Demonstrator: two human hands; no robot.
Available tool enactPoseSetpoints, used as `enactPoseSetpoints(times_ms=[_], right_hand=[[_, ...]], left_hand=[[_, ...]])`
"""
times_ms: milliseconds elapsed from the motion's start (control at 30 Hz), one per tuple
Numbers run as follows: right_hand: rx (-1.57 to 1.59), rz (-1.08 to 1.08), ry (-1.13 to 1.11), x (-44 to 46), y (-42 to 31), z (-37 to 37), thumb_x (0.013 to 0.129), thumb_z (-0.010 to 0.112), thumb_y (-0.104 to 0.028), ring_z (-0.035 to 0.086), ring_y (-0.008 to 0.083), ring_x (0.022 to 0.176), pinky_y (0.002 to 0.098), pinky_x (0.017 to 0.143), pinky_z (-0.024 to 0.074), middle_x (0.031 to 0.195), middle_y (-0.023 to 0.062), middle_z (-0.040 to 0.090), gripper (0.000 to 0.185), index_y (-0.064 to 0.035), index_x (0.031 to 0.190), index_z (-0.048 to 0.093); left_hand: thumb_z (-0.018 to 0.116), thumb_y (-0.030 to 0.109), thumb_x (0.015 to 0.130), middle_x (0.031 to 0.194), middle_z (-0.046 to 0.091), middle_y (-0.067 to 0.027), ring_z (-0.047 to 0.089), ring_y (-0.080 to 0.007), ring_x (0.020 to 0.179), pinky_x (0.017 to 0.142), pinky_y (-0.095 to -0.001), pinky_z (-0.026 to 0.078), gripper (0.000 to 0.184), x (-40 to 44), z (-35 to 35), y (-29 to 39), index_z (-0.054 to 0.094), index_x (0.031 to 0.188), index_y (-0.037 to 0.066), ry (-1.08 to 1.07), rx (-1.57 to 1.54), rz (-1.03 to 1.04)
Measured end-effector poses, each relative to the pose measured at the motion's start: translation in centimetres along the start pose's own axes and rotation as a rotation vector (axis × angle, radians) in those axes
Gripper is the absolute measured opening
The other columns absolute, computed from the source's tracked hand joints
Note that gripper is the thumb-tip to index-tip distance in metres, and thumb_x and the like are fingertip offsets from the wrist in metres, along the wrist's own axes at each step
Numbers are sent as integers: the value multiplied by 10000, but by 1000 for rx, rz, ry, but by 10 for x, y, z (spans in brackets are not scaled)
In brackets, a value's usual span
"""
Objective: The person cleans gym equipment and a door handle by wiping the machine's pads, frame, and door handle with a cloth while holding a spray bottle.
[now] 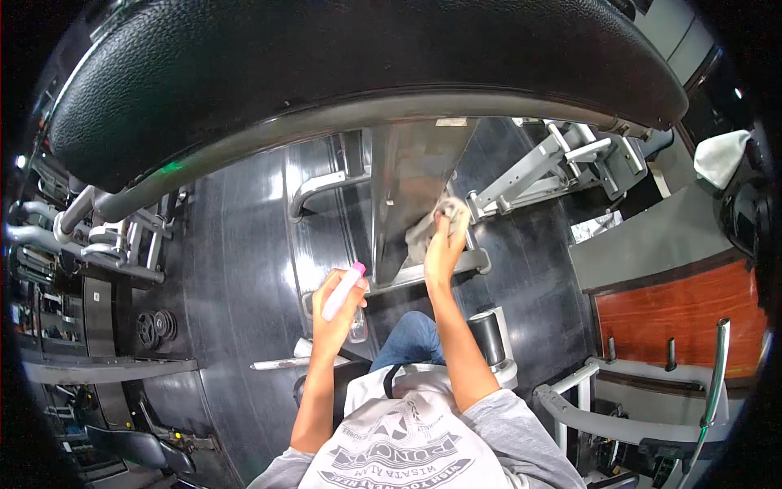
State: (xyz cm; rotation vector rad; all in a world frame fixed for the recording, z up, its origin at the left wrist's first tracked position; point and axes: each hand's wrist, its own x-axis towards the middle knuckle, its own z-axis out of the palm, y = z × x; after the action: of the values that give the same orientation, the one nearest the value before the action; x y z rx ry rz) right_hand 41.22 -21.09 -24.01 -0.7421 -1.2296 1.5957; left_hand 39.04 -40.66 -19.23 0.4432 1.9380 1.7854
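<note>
My left hand [332, 314] is closed around a spray bottle [342, 295] with a pink tip and pale pink-white head; its clear lower part shows below the hand. My right hand [444, 248] grips a crumpled greyish cloth [419, 238] against the right side of a broad grey metal upright [411, 175]. The upright rises from the machine's base and meets a curved frame under a large black padded cushion [366, 53] across the top of the view.
Weight plates [156, 328] lie on the dark floor at the left. Grey gym machine frames [554, 167] stand at the upper right. A padded roller [489, 338] is close by my right arm. A white cloth [722, 158] hangs at the far right.
</note>
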Motion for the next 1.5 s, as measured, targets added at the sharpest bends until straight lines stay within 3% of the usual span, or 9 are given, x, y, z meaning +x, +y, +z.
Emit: enactPoseSetpoints(times_ms=[167, 400, 467, 667, 800, 1067, 1167, 1367, 1500], right_hand=[[-379, -670, 79, -6, -53, 23, 787, 648, -9, 467, 307, 1118, 403, 952, 403, 1143, 149, 445, 388, -58, 1155, 536], [-686, -618, -291, -52, 83, -24, 681, 765, 3, 478, 372, 1104, 475, 892, 447, 1168, 162, 413, 546, -149, 1161, 555], [-724, -497, -368, -55, 69, -19, 680, 777, -17, 511, 374, 1049, 467, 828, 477, 1161, 170, 422, 528, -174, 1143, 578], [-543, -850, -200, -34, -32, 40, 629, 820, -61, 523, 309, 987, 421, 791, 485, 1095, 46, 500, 464, -219, 1044, 685], [-643, -963, -191, -37, -6, 38, 604, 813, -59, 501, 285, 1000, 435, 842, 455, 1104, -9, 516, 512, -264, 1059, 697], [-1049, -697, -536, -63, 112, -31, 602, 790, -26, 494, 308, 1017, 441, 837, 478, 1060, 57, 498, 540, -257, 1070, 649], [-794, -541, -386, -54, 89, -31, 619, 721, 32, 487, 335, 1063, 466, 867, 460, 1130, 102, 489, 528, -186, 1090, 624], [-333, -674, 8, -17, 3, 8, 742, 665, 3, 460, 351, 1130, 450, 996, 361, 1138, 178, 464, 438, -26, 1153, 516], [-300, -520, 61, -27, 43, 4, 831, 617, -92, 458, 336, 1142, 455, 1024, 336, 1136, 164, 456, 363, -10, 1162, 492]], left_hand=[[675, 217, 911, 752, 570, 20, 563, -50, 618, 516, -214, 382, 176, 4, -2, -14, 639, 907, 44, 27, 5, 59], [669, 217, 919, 735, 578, 15, 557, -53, 621, 517, -223, 380, 178, -2, -6, -14, 637, 898, 44, 28, -10, 20], [676, 248, 919, 722, 581, 14, 549, -49, 602, 511, -218, 373, 209, -2, -6, -19, 635, 903, 43, 13, -10, 43], [687, 262, 912, 699, 575, 29, 541, -41, 583, 501, -206, 360, 218, -7, -5, -24, 636, 896, 51, 67, -39, -50], [689, 259, 909, 700, 580, 32, 542, -44, 581, 500, -205, 360, 211, -11, -6, -23, 638, 894, 54, 72, -51, 29], [640, 216, 902, 674, 572, 8, 547, -70, 645, 622, -235, 382, 168, -16, -14, -18, 645, 870, 52, 81, 55, -49], [640, 216, 903, 672, 569, 8, 549, -73, 646, 623, -238, 386, 168, -16, -12, -28, 643, 876, 50, 81, -14, -49], [650, 242, 910, 690, 592, 1, 559, -69, 650, 622, -235, 392, 191, -14, -7, -36, 658, 910, 51, 58, 15, -65], [654, 247, 910, 688, 596, 2, 554, -62, 648, 616, -235, 389, 197, -11, -6, -43, 664, 924, 51, 67, -24, -65]])
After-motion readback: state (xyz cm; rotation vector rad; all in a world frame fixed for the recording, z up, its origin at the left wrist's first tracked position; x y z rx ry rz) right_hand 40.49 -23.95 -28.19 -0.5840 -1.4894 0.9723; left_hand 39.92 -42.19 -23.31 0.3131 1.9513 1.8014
